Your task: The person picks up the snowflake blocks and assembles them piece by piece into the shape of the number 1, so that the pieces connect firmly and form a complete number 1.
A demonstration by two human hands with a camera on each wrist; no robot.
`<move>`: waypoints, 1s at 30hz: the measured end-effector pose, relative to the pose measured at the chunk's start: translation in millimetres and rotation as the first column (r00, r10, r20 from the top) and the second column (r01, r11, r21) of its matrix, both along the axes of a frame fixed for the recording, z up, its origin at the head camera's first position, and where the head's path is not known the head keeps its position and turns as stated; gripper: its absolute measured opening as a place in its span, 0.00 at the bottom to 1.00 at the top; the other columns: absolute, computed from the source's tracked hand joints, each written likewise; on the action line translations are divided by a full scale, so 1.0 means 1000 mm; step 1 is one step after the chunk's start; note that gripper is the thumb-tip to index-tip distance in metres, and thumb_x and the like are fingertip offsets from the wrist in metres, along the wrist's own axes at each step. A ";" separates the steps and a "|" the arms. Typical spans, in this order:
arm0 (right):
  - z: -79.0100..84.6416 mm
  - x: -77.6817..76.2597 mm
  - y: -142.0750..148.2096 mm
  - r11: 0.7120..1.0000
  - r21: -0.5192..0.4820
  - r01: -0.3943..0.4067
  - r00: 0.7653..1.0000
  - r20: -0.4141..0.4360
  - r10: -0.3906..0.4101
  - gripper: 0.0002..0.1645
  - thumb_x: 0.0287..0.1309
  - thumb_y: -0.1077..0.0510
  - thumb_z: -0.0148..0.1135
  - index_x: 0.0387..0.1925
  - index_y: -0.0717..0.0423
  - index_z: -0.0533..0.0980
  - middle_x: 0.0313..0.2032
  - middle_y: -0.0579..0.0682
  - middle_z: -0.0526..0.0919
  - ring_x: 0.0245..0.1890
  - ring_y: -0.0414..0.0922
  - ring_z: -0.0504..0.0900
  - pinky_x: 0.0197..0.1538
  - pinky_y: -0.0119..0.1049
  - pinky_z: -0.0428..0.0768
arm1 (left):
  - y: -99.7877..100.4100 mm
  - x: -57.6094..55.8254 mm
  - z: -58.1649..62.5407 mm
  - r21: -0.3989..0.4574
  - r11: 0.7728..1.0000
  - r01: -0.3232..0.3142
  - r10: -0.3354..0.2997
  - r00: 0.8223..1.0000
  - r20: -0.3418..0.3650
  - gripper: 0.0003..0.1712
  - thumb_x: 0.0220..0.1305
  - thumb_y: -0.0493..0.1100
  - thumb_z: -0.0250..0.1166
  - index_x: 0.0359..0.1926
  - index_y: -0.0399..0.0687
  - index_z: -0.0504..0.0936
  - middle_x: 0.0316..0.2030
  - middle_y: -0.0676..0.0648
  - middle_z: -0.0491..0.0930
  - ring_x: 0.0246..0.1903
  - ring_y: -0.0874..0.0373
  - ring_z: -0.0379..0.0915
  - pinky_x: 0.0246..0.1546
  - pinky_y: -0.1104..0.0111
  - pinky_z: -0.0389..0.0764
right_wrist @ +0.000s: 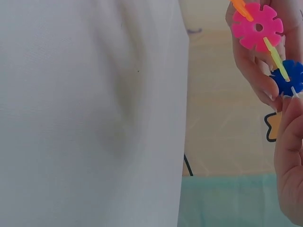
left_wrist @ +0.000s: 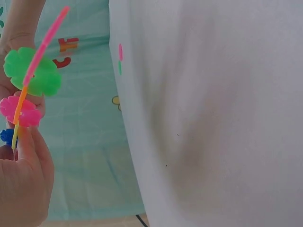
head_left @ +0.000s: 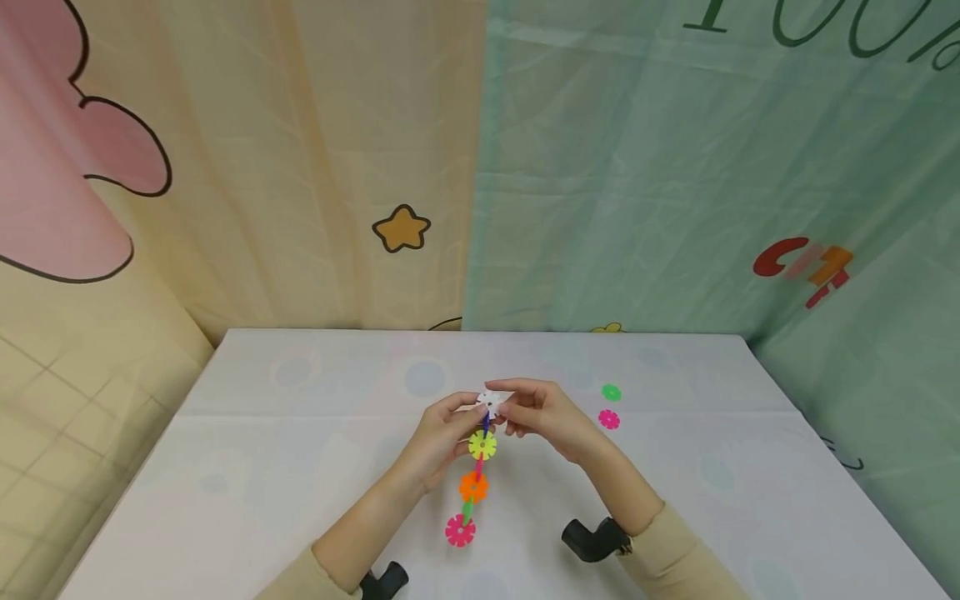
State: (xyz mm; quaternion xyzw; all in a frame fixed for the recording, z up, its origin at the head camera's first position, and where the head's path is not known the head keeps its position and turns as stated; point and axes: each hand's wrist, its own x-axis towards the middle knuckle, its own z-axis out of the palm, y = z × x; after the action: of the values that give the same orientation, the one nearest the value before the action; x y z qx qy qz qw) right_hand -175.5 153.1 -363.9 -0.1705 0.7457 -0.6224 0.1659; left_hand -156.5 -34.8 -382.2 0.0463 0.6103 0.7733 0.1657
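A chain of notched plastic flower discs hangs tilted from both hands above the table. From the top run a white disc [head_left: 490, 403], a blue disc [right_wrist: 288, 78], a yellow disc [head_left: 482, 445], a pink disc [right_wrist: 258, 27], an orange disc [head_left: 473, 487], a green disc [left_wrist: 33, 71] and a pink end disc [head_left: 460, 530]. My left hand [head_left: 442, 435] grips the chain's upper end around the white and blue discs. From the other side, my right hand [head_left: 551, 417] pinches the white disc's edge. Fingers partly hide the white and blue discs.
On the white table [head_left: 300, 483] to the right lie a loose green disc [head_left: 611, 392] and a loose pink disc [head_left: 609, 419]. Black wrist mounts [head_left: 592, 540] sit at both forearms. Printed curtains [head_left: 337, 167] stand behind the table's far edge.
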 end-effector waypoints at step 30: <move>-0.007 -0.011 0.091 0.973 0.043 0.229 0.972 0.043 -0.230 0.20 0.62 0.59 0.57 0.54 0.64 0.71 0.35 0.52 0.81 0.32 0.44 0.79 0.40 0.32 0.80 | -0.004 0.001 -0.001 -0.021 0.999 -0.029 0.029 0.999 0.018 0.17 0.66 0.42 0.58 0.50 0.33 0.73 0.40 0.43 0.81 0.42 0.51 0.79 0.41 0.68 0.80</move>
State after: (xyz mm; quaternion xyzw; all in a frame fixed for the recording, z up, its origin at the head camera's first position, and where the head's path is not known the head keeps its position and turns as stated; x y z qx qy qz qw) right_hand -186.9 244.1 -370.5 -0.0651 0.7678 -0.6271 0.1138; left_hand -155.0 -39.0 -383.1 0.0286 0.6171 0.7697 0.1606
